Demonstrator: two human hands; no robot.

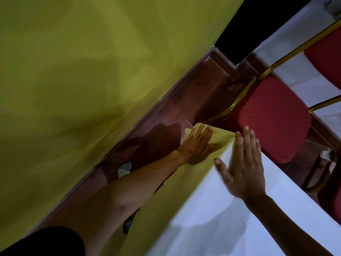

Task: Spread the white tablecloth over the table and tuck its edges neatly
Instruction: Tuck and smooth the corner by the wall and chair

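Head view: both open hands, left hand (196, 145) and right hand (243, 163), flatten the tablecloth (212, 209) corner; press outward, keeping the fold crisp.

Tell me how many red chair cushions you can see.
2. One red seat cushion lies just beyond the right hand; another red cushion shows at the upper right edge, cut off. Others may be hidden.

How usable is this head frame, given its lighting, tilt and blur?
Head view: dim and strongly tilted; yellow-green wall is soft with broad shadows; the white tablecloth reads bluish, with a shadow across it; right hand is slightly motion-blurred, left hand sharper; red chair seat stays legible.
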